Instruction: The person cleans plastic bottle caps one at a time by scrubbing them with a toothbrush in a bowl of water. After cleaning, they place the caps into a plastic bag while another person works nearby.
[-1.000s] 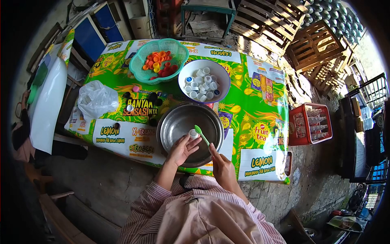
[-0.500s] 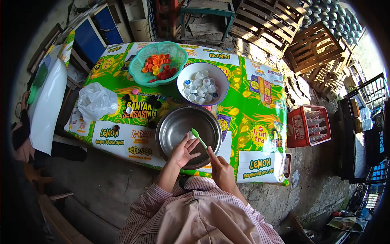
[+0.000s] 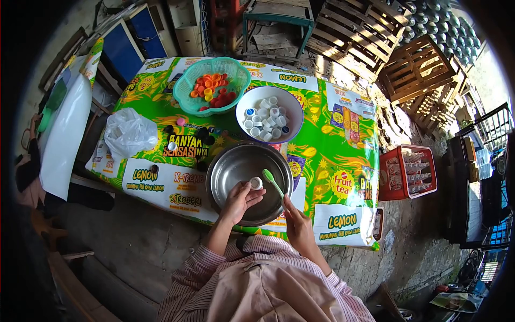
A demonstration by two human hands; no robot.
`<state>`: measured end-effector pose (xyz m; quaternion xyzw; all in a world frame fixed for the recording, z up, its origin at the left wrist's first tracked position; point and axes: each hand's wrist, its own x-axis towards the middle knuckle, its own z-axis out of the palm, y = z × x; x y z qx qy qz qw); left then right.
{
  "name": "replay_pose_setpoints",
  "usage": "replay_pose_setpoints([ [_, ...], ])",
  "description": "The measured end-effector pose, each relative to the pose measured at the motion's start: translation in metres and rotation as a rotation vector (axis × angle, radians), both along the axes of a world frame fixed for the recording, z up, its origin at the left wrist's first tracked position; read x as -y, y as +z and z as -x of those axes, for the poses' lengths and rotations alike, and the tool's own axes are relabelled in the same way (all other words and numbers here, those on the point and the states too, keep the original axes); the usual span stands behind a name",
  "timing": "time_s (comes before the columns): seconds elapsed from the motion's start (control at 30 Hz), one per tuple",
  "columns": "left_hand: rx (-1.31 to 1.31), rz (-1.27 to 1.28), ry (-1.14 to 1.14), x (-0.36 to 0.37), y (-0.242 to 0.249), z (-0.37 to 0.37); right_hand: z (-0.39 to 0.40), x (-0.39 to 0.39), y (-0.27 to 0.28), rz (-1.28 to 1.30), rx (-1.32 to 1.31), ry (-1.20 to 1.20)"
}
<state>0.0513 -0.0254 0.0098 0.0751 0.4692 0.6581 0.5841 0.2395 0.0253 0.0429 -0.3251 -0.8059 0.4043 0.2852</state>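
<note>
Over a steel basin (image 3: 230, 166), my left hand (image 3: 240, 201) pinches a white bottle cap (image 3: 256, 183) between thumb and fingers. A green toothbrush (image 3: 275, 184) is gripped by its handle in my right hand (image 3: 296, 220), at the basin's right rim. The brush head points up and left, a little apart from the cap. Beyond the basin stands a white bowl (image 3: 295, 102) with many white caps (image 3: 265, 117) in it. Left of that bowl, a mint-green plastic basket (image 3: 185, 102) holds orange, red and yellow caps (image 3: 213, 86).
A clear plastic bag (image 3: 130, 132) lies at the table's left, with several dark caps (image 3: 202, 132) and a pink cap (image 3: 181, 122) nearby. A green printed sheet (image 3: 322, 161) covers the table. To the right, a red crate (image 3: 394, 172) stands on the floor; wooden pallets (image 3: 357, 32) lean behind.
The toothbrush has moved right, away from the cap, and my right hand has shifted slightly right and down. My left fingers have closed more around the cap, turning its side into view.
</note>
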Motion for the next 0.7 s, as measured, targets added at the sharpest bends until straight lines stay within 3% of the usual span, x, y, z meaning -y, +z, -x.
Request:
replay_pose_setpoints([
  [0.13,-0.251,0.046,-0.068,0.001,-0.009,0.001,-0.002,-0.003,-0.006,0.03,0.195,-0.008],
  [0.2,-1.111,0.159,-0.267,0.007,-0.01,0.007,-0.003,-0.006,-0.003,-0.013,0.118,-0.037],
  [0.33,-1.473,0.2,-0.269,0.018,0.064,0.008,-0.012,-0.004,0.051,-0.154,0.354,-0.045],
  [0.43,-1.329,0.038,-0.17,0.018,0.078,0.015,-0.014,0.001,0.07,-0.075,0.316,-0.095],
  [0.53,-1.279,-0.006,-0.162,0.015,0.05,0.022,-0.005,-0.002,0.028,-0.062,0.286,-0.082],
  [0.57,-1.482,0.109,-0.24,0.019,0.042,0.023,-0.005,0.0,0.023,-0.147,0.627,-0.007],
  [0.6,-1.691,0.224,-0.31,0.018,0.039,0.026,-0.011,0.005,0.01,-0.174,0.44,-0.006],
  [0.63,-1.361,0.073,-0.126,0.017,0.044,0.022,-0.011,0.011,0.019,-0.185,0.453,-0.013],
  [0.7,-1.399,0.011,-0.124,0.019,0.059,0.021,-0.013,0.022,0.028,-0.19,0.471,-0.019],
])
